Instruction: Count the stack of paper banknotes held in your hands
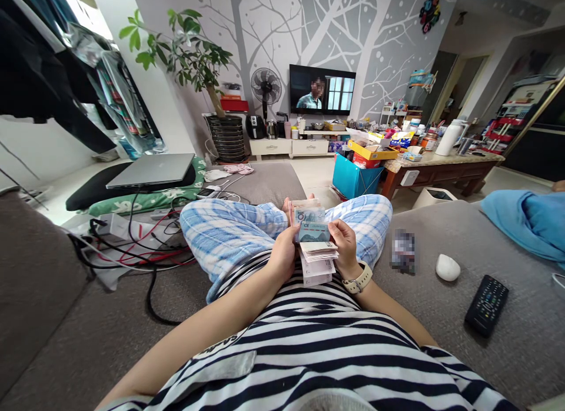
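Note:
Between my two hands, above my lap, is a set of banknotes (312,224), the front ones bluish with a "10" showing. My left hand (283,250) grips their left side, its thumb on the face of the notes. A pinkish note edge peeks out behind at the top. My right hand (345,246) pinches the right side with thumb and fingers. Below the bluish notes, a folded bundle of paler banknotes (318,252) juts out by my right hand, with more pale notes (318,272) hanging beneath. Which fingers hold the lower notes is partly hidden.
On the sofa to the right lie a white mouse (448,268), a black remote control (487,305) and a blue cloth (525,225). Tangled cables (132,240) and a closed laptop (150,171) are at the left. A cluttered wooden table (441,159) stands ahead right.

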The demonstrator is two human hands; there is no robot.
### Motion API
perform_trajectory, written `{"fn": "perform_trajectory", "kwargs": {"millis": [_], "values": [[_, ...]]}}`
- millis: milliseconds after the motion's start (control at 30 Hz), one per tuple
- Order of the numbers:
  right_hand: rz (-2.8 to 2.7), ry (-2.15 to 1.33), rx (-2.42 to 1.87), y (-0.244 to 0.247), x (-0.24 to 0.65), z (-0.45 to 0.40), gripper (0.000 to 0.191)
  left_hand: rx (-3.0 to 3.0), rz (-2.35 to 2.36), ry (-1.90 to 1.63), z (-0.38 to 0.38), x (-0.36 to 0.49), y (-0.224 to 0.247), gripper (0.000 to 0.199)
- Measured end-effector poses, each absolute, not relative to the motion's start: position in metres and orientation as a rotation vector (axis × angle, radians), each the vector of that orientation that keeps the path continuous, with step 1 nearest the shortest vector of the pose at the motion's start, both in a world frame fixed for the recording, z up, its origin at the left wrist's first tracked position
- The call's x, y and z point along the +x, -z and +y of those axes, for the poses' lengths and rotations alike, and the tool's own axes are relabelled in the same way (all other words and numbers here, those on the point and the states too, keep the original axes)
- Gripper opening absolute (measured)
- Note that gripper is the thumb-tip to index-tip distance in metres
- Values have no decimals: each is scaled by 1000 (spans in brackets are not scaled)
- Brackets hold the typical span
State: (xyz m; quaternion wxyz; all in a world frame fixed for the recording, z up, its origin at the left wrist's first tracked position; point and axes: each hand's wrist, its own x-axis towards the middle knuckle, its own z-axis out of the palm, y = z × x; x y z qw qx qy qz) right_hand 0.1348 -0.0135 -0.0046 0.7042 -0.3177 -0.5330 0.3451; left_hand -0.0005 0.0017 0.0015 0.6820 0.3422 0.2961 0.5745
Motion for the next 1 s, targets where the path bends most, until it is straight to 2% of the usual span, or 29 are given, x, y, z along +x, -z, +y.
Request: {"fn": "perform_trajectory", "kwargs": {"millis": [1000], "values": [[-1190, -806, -672, 8, 135, -12, 35, 741, 662, -1295, 4, 0, 1, 28]]}}
